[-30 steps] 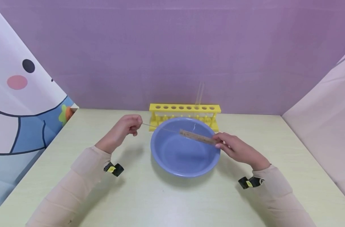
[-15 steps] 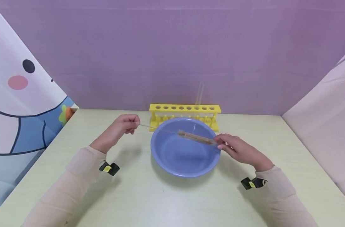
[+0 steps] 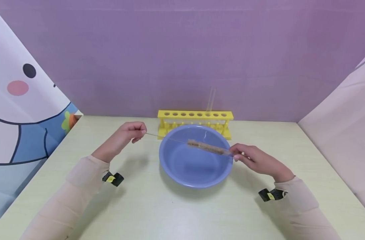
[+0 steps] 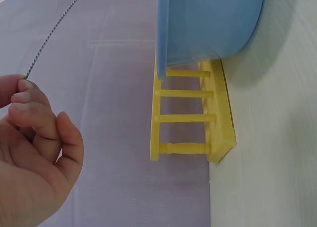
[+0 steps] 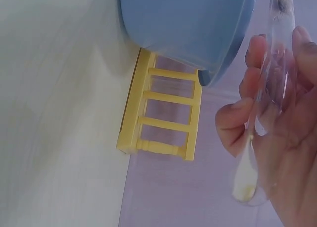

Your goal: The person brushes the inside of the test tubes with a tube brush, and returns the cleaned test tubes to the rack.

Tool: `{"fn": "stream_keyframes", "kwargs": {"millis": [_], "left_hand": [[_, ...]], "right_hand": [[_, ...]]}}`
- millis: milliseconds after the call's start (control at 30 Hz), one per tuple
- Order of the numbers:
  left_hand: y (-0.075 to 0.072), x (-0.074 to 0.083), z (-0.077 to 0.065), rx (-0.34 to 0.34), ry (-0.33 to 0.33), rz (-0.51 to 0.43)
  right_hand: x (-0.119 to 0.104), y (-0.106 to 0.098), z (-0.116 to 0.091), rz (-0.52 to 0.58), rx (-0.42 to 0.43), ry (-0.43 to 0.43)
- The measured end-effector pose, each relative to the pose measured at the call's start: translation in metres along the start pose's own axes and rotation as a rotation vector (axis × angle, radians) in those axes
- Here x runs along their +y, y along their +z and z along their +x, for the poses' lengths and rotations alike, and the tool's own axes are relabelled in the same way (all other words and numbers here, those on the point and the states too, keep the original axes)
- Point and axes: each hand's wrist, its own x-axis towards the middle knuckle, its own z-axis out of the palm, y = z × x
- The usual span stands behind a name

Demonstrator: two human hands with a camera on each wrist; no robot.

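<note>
Test tube (image 3: 207,147) crosswise, mouth leftward

The right hand (image 5: 293,138) over there is gripping a clear tube (image 5: 272,83), white tip (image 5: 246,172) inside; a yellow rack (image 5: 133,105) is standing by a blue basin (image 5: 181,24).
</note>
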Motion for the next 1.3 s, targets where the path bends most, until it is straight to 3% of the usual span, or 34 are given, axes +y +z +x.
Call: {"fn": "stream_keyframes", "kwargs": {"millis": [533,1300], "left_hand": [[-0.005,-0.001,-0.006,-0.012,-0.023,0.049],[-0.009,-0.002,-0.007,0.013,-0.027,0.100]], "right_hand": [[0.006,-0.003,-0.008,0.023,-0.027,0.057],[0.011,-0.005,-0.015,0.034,-0.025,0.054]]}}
